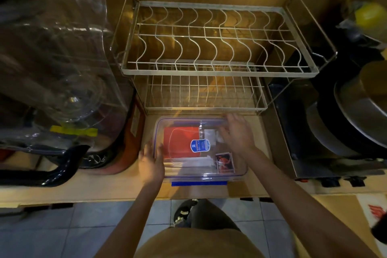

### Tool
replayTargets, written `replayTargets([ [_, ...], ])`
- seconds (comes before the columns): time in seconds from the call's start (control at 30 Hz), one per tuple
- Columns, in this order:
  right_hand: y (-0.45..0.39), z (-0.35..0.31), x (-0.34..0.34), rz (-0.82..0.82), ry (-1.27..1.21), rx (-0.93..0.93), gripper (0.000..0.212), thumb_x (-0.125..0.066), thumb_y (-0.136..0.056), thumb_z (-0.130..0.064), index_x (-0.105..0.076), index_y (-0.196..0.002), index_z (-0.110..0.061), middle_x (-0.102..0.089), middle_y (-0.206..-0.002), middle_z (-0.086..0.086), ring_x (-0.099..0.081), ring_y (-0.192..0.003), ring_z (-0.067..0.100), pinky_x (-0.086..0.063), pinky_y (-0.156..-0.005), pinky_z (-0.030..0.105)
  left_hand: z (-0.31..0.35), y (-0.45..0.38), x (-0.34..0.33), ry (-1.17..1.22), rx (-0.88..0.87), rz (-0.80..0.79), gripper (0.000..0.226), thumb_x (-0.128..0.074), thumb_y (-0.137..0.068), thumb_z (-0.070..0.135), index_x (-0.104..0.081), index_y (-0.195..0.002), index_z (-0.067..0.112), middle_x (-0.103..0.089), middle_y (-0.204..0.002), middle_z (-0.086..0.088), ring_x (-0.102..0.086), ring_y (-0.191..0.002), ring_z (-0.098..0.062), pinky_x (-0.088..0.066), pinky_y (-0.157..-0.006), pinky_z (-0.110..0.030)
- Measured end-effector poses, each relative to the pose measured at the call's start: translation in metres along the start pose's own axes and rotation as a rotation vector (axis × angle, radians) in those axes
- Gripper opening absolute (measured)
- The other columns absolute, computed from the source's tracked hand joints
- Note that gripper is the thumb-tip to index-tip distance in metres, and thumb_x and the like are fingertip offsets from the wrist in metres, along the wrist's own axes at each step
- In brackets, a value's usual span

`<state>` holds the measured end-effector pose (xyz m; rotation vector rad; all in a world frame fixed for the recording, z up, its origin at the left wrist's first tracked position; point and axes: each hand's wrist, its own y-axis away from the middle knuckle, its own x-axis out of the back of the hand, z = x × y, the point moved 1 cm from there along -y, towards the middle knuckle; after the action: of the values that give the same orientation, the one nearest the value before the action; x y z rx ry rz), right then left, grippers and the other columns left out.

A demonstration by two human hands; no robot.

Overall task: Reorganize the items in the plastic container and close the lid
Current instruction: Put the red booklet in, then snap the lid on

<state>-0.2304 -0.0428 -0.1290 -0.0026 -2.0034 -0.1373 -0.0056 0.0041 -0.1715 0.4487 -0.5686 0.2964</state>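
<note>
A clear plastic container (238,170) with a blue-rimmed transparent lid (180,120) sits on the counter in front of me. The lid lies on top and carries a blue round sticker (200,145). Through it I see a red flat packet (178,142), white packets (196,164) and a small picture card (224,162). My left hand (151,162) rests flat against the container's left edge, fingers straight. My right hand (237,132) lies on the lid's far right corner, fingers spread. A blue latch flap (199,183) sticks out at the near side.
A two-tier wire dish rack (209,69) stands right behind the container. A plastic-wrapped appliance (58,69) and a black handle (62,165) crowd the left. A stove with pans (345,121) fills the right. The counter's front edge (125,197) is near my body.
</note>
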Motion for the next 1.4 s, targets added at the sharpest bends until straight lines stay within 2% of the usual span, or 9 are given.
replayTargets([
  [0.23,-0.057,-0.015,-0.019,-0.437,-0.067,0.06,0.062,-0.05,-0.086,-0.057,-0.049,-0.132,-0.016,-0.056,-0.135,0.01,-0.053,-0.121,0.027,-0.043,-0.1,0.038,0.0,0.002,0.004,-0.058,0.083,-0.027,0.049,-0.045,-0.092,0.037,-0.047,-0.127,0.002,-0.048,-0.128,-0.029,-0.05,-0.114,-0.042,-0.045,-0.093,-0.046],
  [0.33,-0.063,-0.007,-0.021,-0.534,-0.062,-0.004,0.076,-0.047,-0.079,-0.07,-0.044,-0.137,-0.022,-0.055,-0.137,0.007,-0.051,-0.124,0.027,-0.042,-0.103,0.04,-0.001,0.002,0.004,-0.048,0.104,-0.032,0.049,-0.047,-0.092,0.035,-0.048,-0.126,0.001,-0.047,-0.129,-0.029,-0.049,-0.115,-0.043,-0.043,-0.094,-0.047],
  [0.43,-0.066,-0.006,-0.024,-0.562,-0.06,-0.007,0.065,-0.048,-0.081,-0.068,-0.055,-0.123,-0.018,-0.062,-0.124,0.007,-0.057,-0.114,0.026,-0.044,-0.095,0.038,-0.001,0.003,0.004,-0.05,0.115,-0.029,0.047,-0.048,-0.092,0.033,-0.049,-0.125,0.0,-0.047,-0.127,-0.03,-0.049,-0.114,-0.043,-0.042,-0.093,-0.047],
  [0.5,-0.067,-0.006,-0.024,-0.539,-0.03,0.028,0.057,-0.05,-0.083,-0.062,-0.059,-0.115,-0.016,-0.06,-0.119,0.01,-0.056,-0.111,0.027,-0.045,-0.094,0.038,0.0,0.003,0.004,-0.051,0.116,-0.023,0.045,-0.048,-0.092,0.032,-0.049,-0.124,-0.001,-0.048,-0.126,-0.03,-0.05,-0.114,-0.043,-0.042,-0.093,-0.046],
  [0.6,-0.063,-0.007,-0.024,-0.431,-0.08,0.072,0.051,-0.058,-0.084,-0.051,-0.059,-0.118,-0.013,-0.051,-0.119,0.014,-0.049,-0.113,0.027,-0.044,-0.097,0.039,0.0,0.003,0.003,-0.051,0.124,-0.013,0.048,-0.049,-0.092,0.033,-0.048,-0.125,-0.001,-0.048,-0.128,-0.029,-0.049,-0.115,-0.042,-0.042,-0.095,-0.046],
  [0.77,-0.05,-0.013,-0.029,-0.254,-0.227,0.087,0.04,-0.065,-0.085,-0.034,-0.061,-0.109,-0.003,-0.058,-0.107,0.012,-0.053,-0.102,0.025,-0.038,-0.082,0.029,0.006,0.007,0.003,-0.003,0.125,-0.004,0.051,-0.047,-0.093,0.031,-0.04,-0.135,0.004,-0.039,-0.142,-0.026,-0.042,-0.128,-0.039,-0.037,-0.104,-0.044],
  [0.9,-0.046,-0.015,-0.032,-0.195,-0.193,0.126,0.037,-0.061,-0.087,-0.035,-0.061,-0.106,-0.003,-0.057,-0.106,0.012,-0.051,-0.101,0.023,-0.039,-0.086,0.029,0.007,0.009,0.003,-0.025,0.104,-0.008,0.05,-0.043,-0.094,0.032,-0.038,-0.137,0.007,-0.038,-0.142,-0.025,-0.042,-0.128,-0.038,-0.038,-0.103,-0.043],
  [1.23,-0.044,-0.021,-0.024,-0.171,0.177,0.277,0.046,-0.041,-0.095,-0.045,-0.056,-0.115,-0.006,-0.057,-0.117,0.01,-0.047,-0.113,0.023,-0.037,-0.095,0.033,0.007,0.008,0.001,-0.054,0.087,-0.005,0.048,-0.041,-0.095,0.033,-0.037,-0.138,0.011,-0.04,-0.138,-0.025,-0.048,-0.121,-0.04,-0.043,-0.097,-0.044],
  [1.4,0.001,-0.026,-0.02,-0.029,0.068,0.39,0.036,-0.058,-0.09,-0.029,-0.057,-0.12,-0.009,-0.062,-0.116,0.008,-0.054,-0.113,0.028,-0.041,-0.096,0.038,0.004,0.007,0.001,-0.046,0.083,-0.003,0.051,-0.041,-0.094,0.037,-0.037,-0.138,0.012,-0.039,-0.14,-0.023,-0.045,-0.124,-0.04,-0.043,-0.1,-0.046],
])
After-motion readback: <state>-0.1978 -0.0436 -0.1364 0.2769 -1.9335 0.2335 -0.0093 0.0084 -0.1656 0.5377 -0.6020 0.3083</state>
